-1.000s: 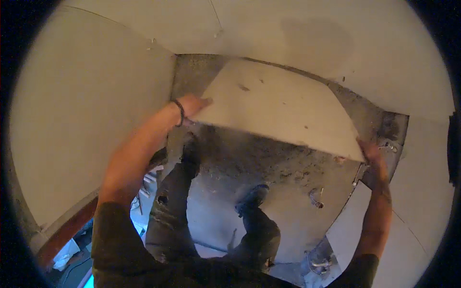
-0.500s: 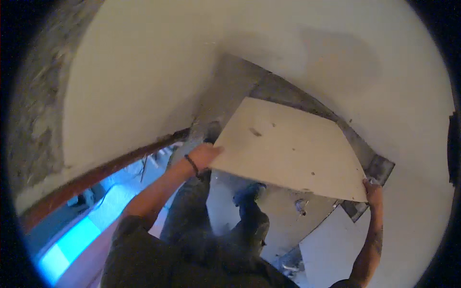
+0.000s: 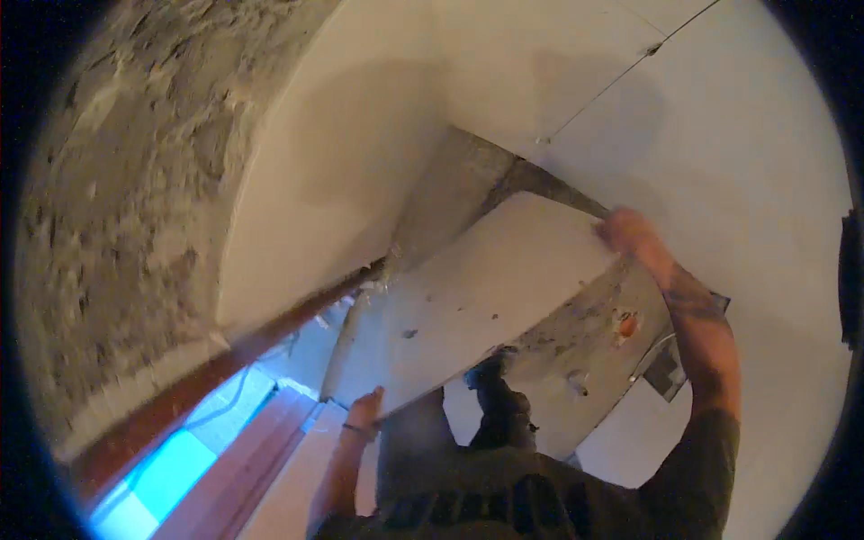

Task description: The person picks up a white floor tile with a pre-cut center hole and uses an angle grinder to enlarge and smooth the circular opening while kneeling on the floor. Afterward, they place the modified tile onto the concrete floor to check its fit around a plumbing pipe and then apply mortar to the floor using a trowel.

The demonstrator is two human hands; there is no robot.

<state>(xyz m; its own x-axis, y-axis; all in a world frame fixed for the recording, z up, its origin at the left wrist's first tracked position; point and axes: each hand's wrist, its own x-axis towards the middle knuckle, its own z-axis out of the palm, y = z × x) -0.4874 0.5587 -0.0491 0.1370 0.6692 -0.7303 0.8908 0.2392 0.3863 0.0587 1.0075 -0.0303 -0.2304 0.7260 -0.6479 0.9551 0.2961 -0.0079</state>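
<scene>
A large, flat off-white tile (image 3: 486,279) with several dark specks hangs tilted in front of my body, above the floor. My left hand (image 3: 364,409) grips its near left corner, with a dark band at the wrist. My right hand (image 3: 627,234) is closed on the far right edge; its fingers are slightly blurred and partly hidden. The tile hides part of the floor and of my legs.
Large pale panels line the wall (image 3: 756,180), with a thin joint at upper right. Rough bare masonry (image 3: 135,198) is at left. A reddish-brown sill (image 3: 216,378) edges a brightly lit opening. Debris lies on the dusty floor (image 3: 585,360).
The tile has swung counterclockwise. My right hand has gone up and away from me with its edge, my left hand down toward my body. More rough masonry shows at left.
</scene>
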